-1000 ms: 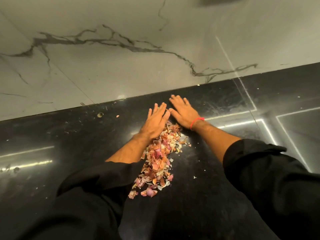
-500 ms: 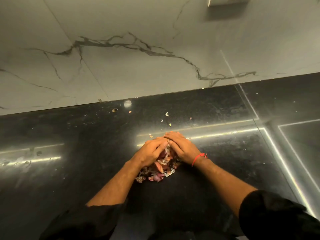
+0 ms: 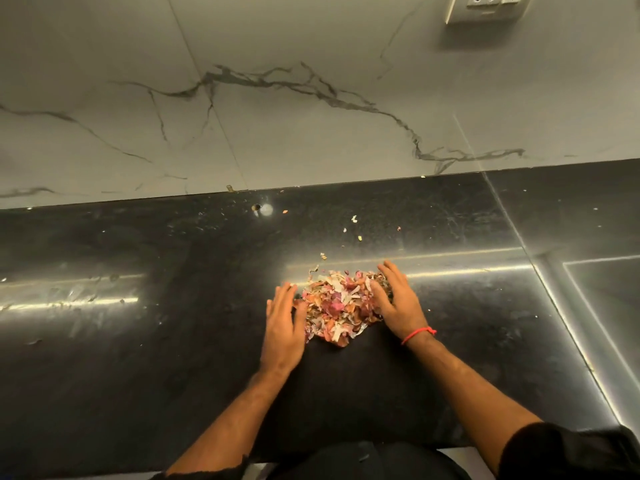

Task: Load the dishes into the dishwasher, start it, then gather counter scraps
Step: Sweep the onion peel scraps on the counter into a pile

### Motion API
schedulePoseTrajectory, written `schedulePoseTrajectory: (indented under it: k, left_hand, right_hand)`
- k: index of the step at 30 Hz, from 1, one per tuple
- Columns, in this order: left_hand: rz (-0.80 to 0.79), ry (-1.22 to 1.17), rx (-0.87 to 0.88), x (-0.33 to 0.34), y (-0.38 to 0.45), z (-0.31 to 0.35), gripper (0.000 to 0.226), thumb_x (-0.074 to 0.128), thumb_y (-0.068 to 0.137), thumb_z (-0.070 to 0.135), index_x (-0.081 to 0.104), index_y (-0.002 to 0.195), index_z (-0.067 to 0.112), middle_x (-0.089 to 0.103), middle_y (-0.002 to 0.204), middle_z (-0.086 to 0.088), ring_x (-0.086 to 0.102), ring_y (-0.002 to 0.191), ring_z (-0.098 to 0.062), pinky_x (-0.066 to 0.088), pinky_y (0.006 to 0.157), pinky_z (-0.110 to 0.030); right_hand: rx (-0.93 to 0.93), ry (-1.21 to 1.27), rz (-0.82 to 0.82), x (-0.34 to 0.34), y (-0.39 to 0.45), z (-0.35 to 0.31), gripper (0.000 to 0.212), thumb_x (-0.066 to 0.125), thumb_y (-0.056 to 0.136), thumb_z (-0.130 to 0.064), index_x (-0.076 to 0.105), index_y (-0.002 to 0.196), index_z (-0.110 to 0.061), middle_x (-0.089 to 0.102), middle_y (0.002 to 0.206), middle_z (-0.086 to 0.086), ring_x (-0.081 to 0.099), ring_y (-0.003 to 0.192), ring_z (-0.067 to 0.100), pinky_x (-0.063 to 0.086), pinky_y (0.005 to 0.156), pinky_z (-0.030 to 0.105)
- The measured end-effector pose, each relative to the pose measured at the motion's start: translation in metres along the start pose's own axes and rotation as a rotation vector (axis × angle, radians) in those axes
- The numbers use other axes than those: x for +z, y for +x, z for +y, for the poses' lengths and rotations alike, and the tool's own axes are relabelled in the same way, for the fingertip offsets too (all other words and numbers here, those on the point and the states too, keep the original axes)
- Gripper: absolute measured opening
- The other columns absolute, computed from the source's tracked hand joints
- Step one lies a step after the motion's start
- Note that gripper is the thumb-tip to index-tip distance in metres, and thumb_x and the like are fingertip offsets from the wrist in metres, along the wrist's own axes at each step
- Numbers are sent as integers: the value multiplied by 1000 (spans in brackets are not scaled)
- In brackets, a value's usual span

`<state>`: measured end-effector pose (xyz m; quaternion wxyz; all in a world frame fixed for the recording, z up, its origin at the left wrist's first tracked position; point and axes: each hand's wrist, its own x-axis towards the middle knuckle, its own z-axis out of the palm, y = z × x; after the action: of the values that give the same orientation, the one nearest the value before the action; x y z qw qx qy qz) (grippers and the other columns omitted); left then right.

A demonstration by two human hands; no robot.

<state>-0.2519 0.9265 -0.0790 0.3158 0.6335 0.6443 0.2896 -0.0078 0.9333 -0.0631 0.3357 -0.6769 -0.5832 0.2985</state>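
On the black desk (image 3: 138, 341) below the marble wall, the scrap pile (image 3: 337, 306) lies between left hand (image 3: 282, 327) and right hand (image 3: 398, 303), fingers straight and spread; sweep inward, palms low; collect stray bits (image 3: 354, 219) beyond.

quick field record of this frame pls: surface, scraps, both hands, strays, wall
surface: black countertop, glossy, light streaks
scraps: pile of onion-peel scraps between the hands
left hand: fingers straight, at pile's left edge
right hand: fingers straight, against pile's right side; red thread on wrist
strays: small bits behind the pile, toward the wall
wall: marble backsplash, socket top right
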Motion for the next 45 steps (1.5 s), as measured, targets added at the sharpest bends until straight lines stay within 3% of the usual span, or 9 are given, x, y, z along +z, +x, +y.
schedulePoseTrajectory:
  k: [5,10,15,19,23,29,32,38,45]
  left_hand:
    - [-206,-189,106,19,-4,30,58,36,104,49,23,158,32,25,164,9,19,152,-5,12,124,-21]
    - [127,-109,192,-3,25,42,53,51,96,-4,56,137,30,26,164,7,34,145,-9,37,109,-12]
    - [143,-186,89,-28,54,32,57,61,85,-17,67,128,19,23,165,9,56,120,4,52,85,-10]
    - [36,-337,-56,-35,71,36,39,71,89,2,69,122,23,73,112,0,71,72,-4,58,63,-19]
    - [97,-171,-8,-40,98,33,19,67,94,36,72,82,23,73,73,8,68,68,-3,58,71,-29]
    - [-26,82,172,-38,170,16,30,56,99,42,67,119,21,62,128,4,55,120,-14,44,108,-43]
    - [-128,175,125,-33,195,10,53,46,103,45,44,149,18,29,163,-1,24,150,-19,21,122,-44]
    - [-319,386,135,-7,199,14,70,26,106,51,4,160,12,-7,168,-6,-14,153,-22,-10,123,-39]
    - [-501,219,374,10,143,27,60,23,108,43,17,159,12,15,167,-5,2,153,-9,3,127,-35]
  right_hand:
    - [-113,91,-252,23,-10,-24,54,43,103,-32,28,152,-17,22,160,-1,14,147,3,12,123,28]
    - [-166,9,81,5,5,-20,39,49,96,-3,57,133,-8,48,146,7,40,137,12,31,117,34]
    - [-131,-53,220,-8,21,-12,34,55,87,14,72,109,-7,52,139,2,45,126,5,31,103,3]
    - [18,60,184,-3,38,-17,23,68,87,-3,70,107,-15,68,108,-1,65,90,7,57,87,32]
    - [-10,-59,64,-4,69,-27,26,67,91,-20,66,116,-14,63,114,3,56,99,10,44,90,21]
    - [38,-241,-96,-3,130,-22,55,57,97,-23,38,148,-13,24,160,7,22,147,23,17,120,35]
    - [76,-269,-151,-3,150,-18,67,55,98,-29,23,154,-14,7,164,6,10,150,22,8,120,38]
    - [23,-464,-249,14,156,-10,71,44,101,-39,8,156,-11,0,164,10,-3,151,26,-3,123,43]
    - [-243,-366,-434,30,135,-25,54,35,105,-25,21,155,-11,19,162,8,11,150,20,1,122,31]
